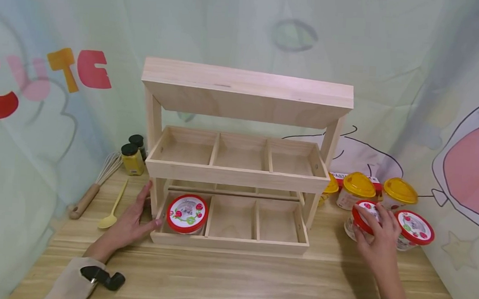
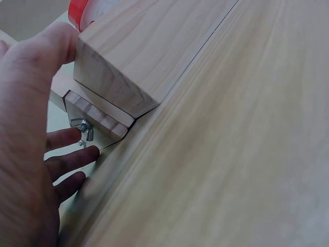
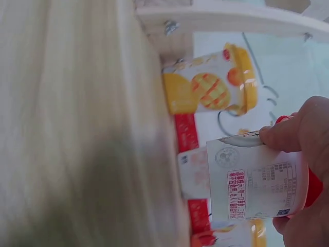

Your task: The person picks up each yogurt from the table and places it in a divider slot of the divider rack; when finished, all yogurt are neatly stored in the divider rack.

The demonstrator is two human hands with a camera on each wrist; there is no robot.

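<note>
Right hand point(image 1: 376, 233) has its fingers wrapped on a red-lid cup point(image 1: 363, 219) near the bench's right edge. One cup point(image 1: 187, 214) already sits in the rack's point(image 1: 238, 177) bottom-left slot; five slots still bare. Left hand point(image 1: 130, 223), fingers flat, steadies the rack.

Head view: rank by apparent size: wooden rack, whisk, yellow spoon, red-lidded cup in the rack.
1. wooden rack, by far.
2. whisk.
3. yellow spoon and red-lidded cup: unsure. The spoon is longer but thin; the cup covers more area.
</note>
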